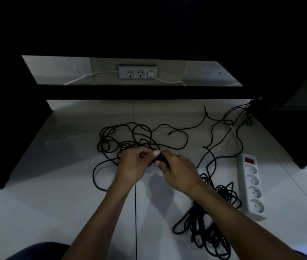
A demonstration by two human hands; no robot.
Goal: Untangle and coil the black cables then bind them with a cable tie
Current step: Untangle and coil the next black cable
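A tangle of thin black cable [126,139] lies in loose loops on the pale tiled floor ahead of me. More black cable [214,212] is heaped at the lower right, partly under my right forearm. My left hand [132,166] and my right hand [175,169] meet over the near side of the tangle. My right hand grips a black plug or cable end [163,158]; my left hand's fingers curl round the cable beside it. No cable tie can be made out in this dim view.
A white power strip [252,186] with a red switch lies on the floor at the right. A white wall socket block [137,71] with white leads sits behind a dark horizontal bar [139,92]. Dark furniture stands at both sides. My knee shows at the lower left.
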